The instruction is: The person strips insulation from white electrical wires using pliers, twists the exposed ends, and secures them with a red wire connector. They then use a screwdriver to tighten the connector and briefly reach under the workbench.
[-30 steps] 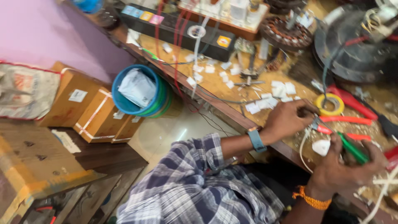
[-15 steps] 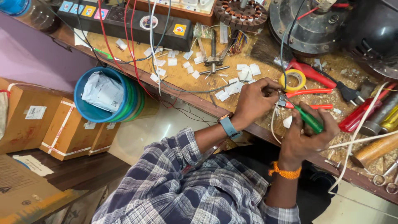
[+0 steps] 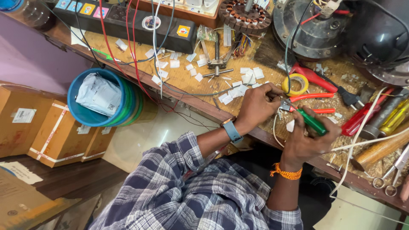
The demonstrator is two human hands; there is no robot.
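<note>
My left hand [image 3: 256, 105], a blue watch on its wrist, rests on the front of the wooden workbench [image 3: 187, 79] and pinches a small metal part beside a red-handled cutter [image 3: 309, 97]. My right hand [image 3: 303, 144], with an orange thread at the wrist, is shut on a green-handled screwdriver [image 3: 313, 122] whose tip points toward the left hand's fingers. A thin white wire [image 3: 275, 133] loops down between the two hands. What the left fingers pinch is too small to make out.
White paper scraps, a yellow tape roll [image 3: 295, 84], red pliers [image 3: 314, 77], a metal puller [image 3: 217, 61], a black power strip [image 3: 128, 20], a motor stator [image 3: 244, 15] and a fan housing [image 3: 317, 32] crowd the bench. Stacked blue tubs [image 3: 99, 103] and cardboard boxes [image 3: 55, 135] stand left.
The view has swung left and closer. Both hands stay together at the bench edge, the right still gripping the green screwdriver, the left still pinching at the same spot.
</note>
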